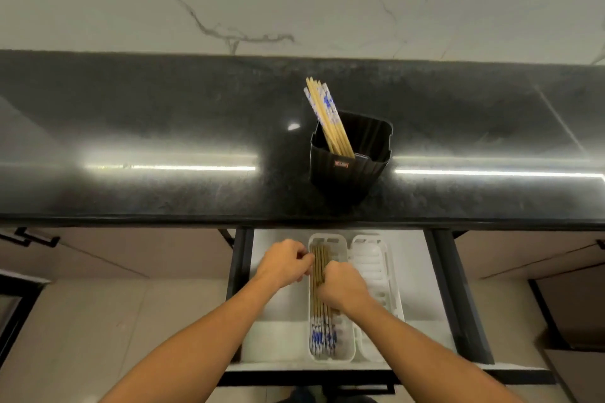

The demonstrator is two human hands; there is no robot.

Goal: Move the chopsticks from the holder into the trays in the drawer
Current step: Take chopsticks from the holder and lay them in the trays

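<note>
Drawer is pulled out under the counter, with two white trays side by side in it.

Left hand sits over the drawer floor with its fingers bent. The tips are at the left wall of the left tray, right against the bundle. We can't tell whether it pinches a stick or only steadies the edge.

The bundle lies lengthwise in the left tray, wooden ends toward the counter and blue-patterned ends toward us, roughly parallel.

Right hand is curled over the middle of the bundle, clamped down on it. Its fingertips are hidden under the knuckles.

Holder stands on the counter just behind the drawer with the remaining chopsticks leaning to its left corner — so the task looks partly done.

Right tray looks bare, no sticks that we can see.

Step in hand, as we read it: settling the batch flat.
- Keep the left fingertips as a stop at the wall.
- Let the right hand press and roll the sticks level — don't lift.
- Get the ends lined up inside the tray lip.
- Release straight up so nothing drags out.

Risk: a stick riding up onto the rim.

Next, we'd guess, reach for the holder.
</note>
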